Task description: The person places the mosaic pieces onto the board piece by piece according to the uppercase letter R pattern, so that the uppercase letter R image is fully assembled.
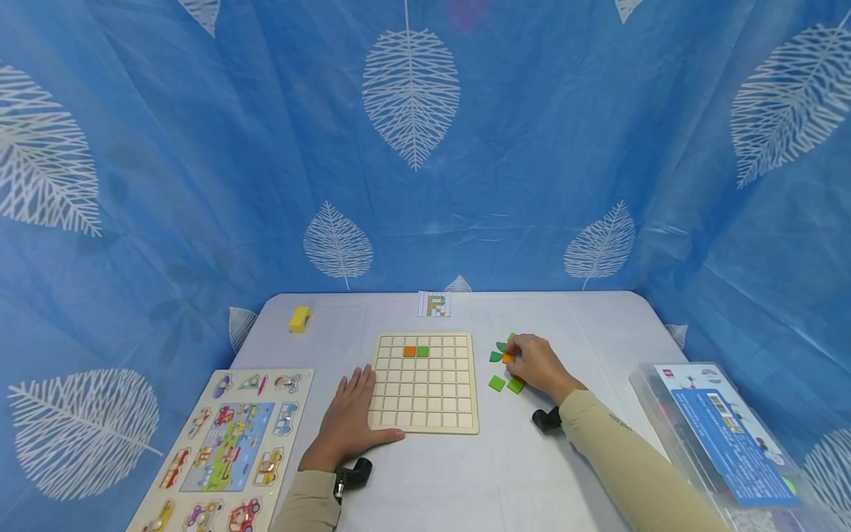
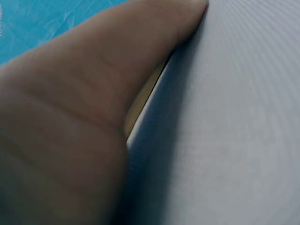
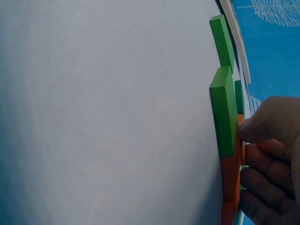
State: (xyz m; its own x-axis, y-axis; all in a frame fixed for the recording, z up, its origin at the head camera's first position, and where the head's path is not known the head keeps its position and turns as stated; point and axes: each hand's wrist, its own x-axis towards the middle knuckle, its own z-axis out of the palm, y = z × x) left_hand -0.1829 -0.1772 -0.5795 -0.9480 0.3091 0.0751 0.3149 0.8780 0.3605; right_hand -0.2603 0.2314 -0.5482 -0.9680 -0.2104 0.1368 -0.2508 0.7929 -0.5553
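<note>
A wooden grid board (image 1: 431, 421) lies on the white table, with an orange square tile (image 1: 409, 352) and a green square tile (image 1: 422, 352) side by side in its upper part. My left hand (image 1: 351, 414) rests along the board's left edge, fingers straight, thumb by the near corner. To the board's right, my right hand (image 1: 540, 365) pinches an orange tile (image 1: 508, 357) among loose pieces. Around it lie light green squares (image 1: 496, 383) and dark green rounded pieces (image 1: 496, 356). In the right wrist view, the thumb touches orange beside a green tile (image 3: 225, 112).
A small card (image 1: 433, 304) with a coloured grid pattern lies behind the board. A yellow block (image 1: 300, 319) sits at the back left. At the front left is a vehicle peg puzzle (image 1: 229, 496); a clear plastic box (image 1: 654, 403) with a printed label stands at the right.
</note>
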